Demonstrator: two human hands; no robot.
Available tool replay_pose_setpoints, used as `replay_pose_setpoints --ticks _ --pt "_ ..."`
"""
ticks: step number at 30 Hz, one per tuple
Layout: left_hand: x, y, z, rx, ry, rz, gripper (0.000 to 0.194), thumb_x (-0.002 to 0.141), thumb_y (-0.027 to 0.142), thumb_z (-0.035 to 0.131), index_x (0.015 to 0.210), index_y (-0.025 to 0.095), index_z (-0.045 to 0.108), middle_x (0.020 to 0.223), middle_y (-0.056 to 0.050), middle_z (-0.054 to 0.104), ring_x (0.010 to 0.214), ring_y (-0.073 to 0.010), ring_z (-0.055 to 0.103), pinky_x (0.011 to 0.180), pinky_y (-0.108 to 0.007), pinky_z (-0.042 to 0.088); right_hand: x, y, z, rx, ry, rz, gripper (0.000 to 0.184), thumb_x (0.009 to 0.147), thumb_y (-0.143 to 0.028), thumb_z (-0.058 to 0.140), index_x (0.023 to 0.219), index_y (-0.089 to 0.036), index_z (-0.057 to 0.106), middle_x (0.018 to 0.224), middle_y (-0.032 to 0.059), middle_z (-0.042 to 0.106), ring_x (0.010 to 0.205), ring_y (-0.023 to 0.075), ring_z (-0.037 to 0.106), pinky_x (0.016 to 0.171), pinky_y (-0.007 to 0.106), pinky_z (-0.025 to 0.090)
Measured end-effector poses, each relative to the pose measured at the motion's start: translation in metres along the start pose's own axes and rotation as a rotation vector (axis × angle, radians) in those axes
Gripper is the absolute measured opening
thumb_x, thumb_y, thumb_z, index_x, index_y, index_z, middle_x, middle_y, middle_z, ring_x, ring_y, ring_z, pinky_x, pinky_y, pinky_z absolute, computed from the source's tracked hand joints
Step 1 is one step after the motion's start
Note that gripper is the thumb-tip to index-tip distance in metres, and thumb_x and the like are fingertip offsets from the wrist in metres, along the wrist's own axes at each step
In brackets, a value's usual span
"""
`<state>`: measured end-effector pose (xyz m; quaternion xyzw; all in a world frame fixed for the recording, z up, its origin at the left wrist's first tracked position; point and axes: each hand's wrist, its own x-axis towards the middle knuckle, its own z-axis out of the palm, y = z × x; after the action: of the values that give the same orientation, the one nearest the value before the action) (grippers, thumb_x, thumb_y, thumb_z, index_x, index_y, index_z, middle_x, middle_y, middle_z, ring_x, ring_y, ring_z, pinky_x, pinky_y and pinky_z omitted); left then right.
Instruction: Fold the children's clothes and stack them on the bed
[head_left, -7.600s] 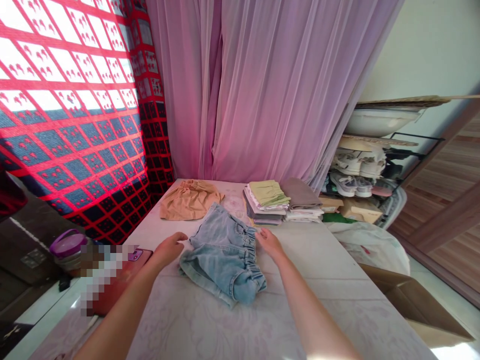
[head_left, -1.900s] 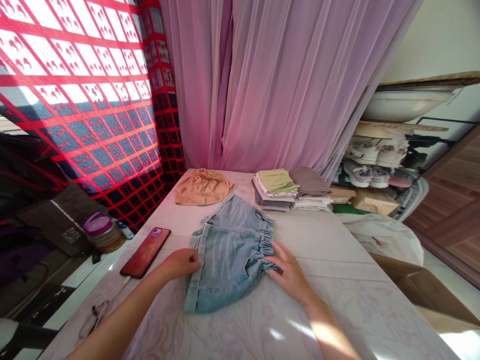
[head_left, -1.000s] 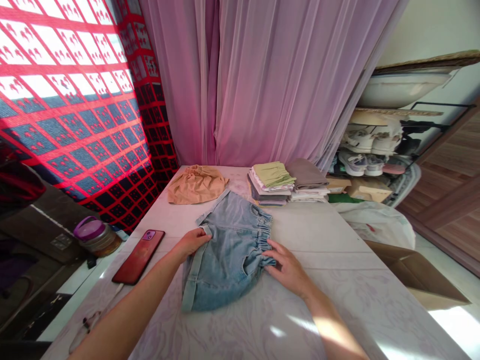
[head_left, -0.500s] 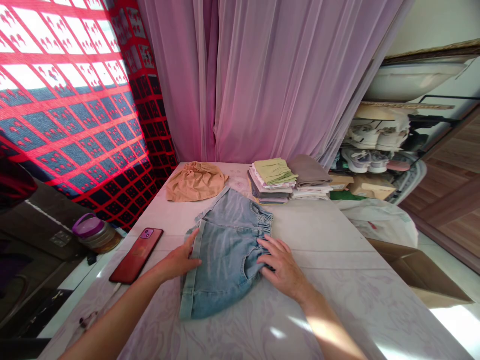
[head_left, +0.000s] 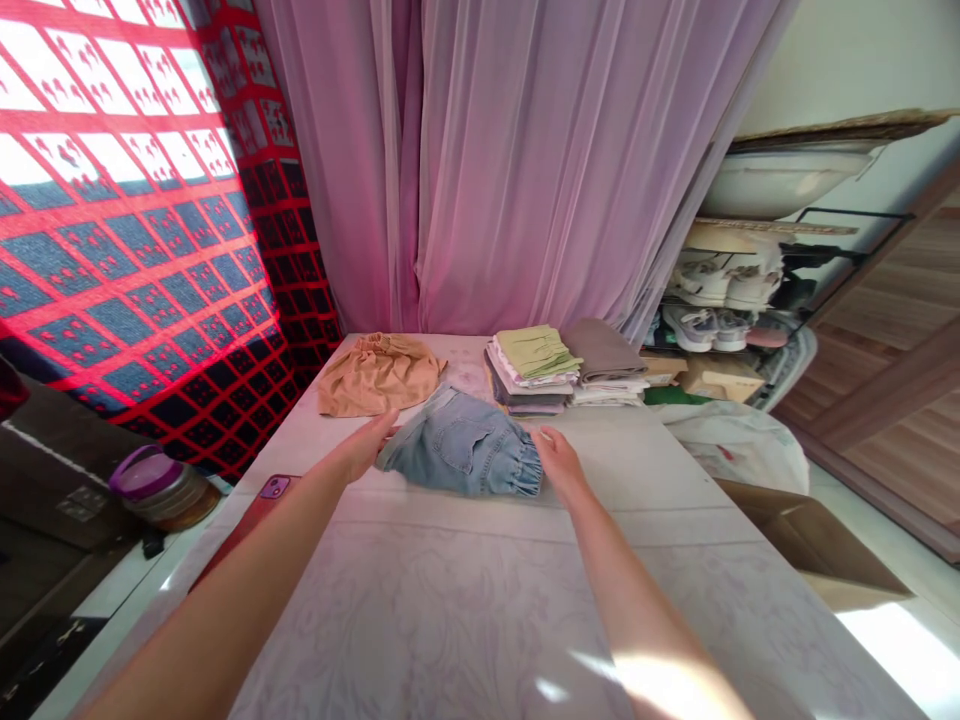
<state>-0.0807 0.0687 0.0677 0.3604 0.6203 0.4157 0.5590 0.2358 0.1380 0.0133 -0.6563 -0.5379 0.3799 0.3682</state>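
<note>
A pair of light-blue denim shorts (head_left: 469, 443) lies folded over on the table, a back pocket facing up and the gathered waistband to the right. At the hem end, my left hand (head_left: 369, 445) has its fingers closed on the cloth edge, the fingertips partly hidden. My right hand (head_left: 558, 462) grips the far side of the waistband end, its thumb out of sight. Tan shorts (head_left: 382, 375) lie spread just beyond my left hand. Behind my right hand is a stack of folded clothes with a green garment (head_left: 534, 352) on top.
A brown-grey folded cloth (head_left: 600, 350) tops a second pile at the back right. My left forearm partly covers a red phone (head_left: 251, 520). An open cardboard box (head_left: 817, 540) stands off the table's right side. A lilac curtain (head_left: 525, 180) hangs behind.
The near half of the denim shorts has been folded away from me over the far half. Both hands have moved forward with it. The view has shifted slightly.
</note>
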Motion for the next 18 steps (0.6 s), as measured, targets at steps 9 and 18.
replay_pose_setpoints --ticks 9,18 --pt "0.022 -0.006 0.005 0.466 0.267 0.255 0.055 0.074 0.033 0.065 0.127 0.022 0.055 0.102 -0.004 0.068 0.088 -0.0188 0.065 0.069 -0.026 0.049 -0.017 0.005 -0.001 -0.158 0.135 -0.297 0.044 0.073 -0.038 0.055 0.113 -0.022 0.064 0.111 0.0068 0.068 0.096 0.0224 0.062 0.088 0.034 0.046" --pt "0.031 -0.028 -0.015 0.517 0.34 0.066 0.063 0.07 0.05 0.066 0.12 0.013 0.058 0.113 -0.015 0.067 0.094 -0.0238 0.064 0.073 -0.028 0.047 -0.007 0.033 -0.001 -0.203 0.063 0.011 0.079 0.075 -0.061 0.054 0.139 -0.015 0.044 0.121 0.0155 0.063 0.105 0.0267 0.062 0.091 0.036 0.045"
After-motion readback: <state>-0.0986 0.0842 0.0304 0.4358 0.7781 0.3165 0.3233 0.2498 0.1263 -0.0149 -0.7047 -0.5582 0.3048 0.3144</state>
